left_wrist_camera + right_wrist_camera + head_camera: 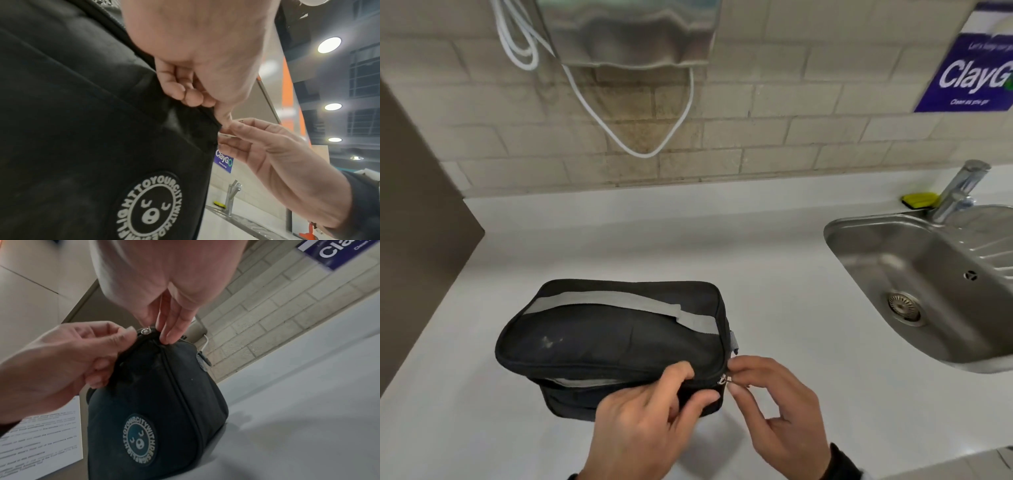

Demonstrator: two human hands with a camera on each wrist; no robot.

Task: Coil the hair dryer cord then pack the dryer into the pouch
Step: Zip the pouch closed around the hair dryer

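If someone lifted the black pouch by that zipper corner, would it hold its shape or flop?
Probably sags a little: the pouch is soft fabric that dents under the left hand. Its bulging top suggests it is filled, so likely not fully limp. The broad base on the counter makes tipping unlikely.

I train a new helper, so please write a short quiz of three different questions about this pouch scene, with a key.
1. True or false: the pouch lies inside the sink.
2. Which hand pinches the zipper pull? A) left hand B) right hand
3. Fill in: the left hand grips the pouch's near ____.

Key: 1 false, it lies on the counter; 2 B; 3 corner.
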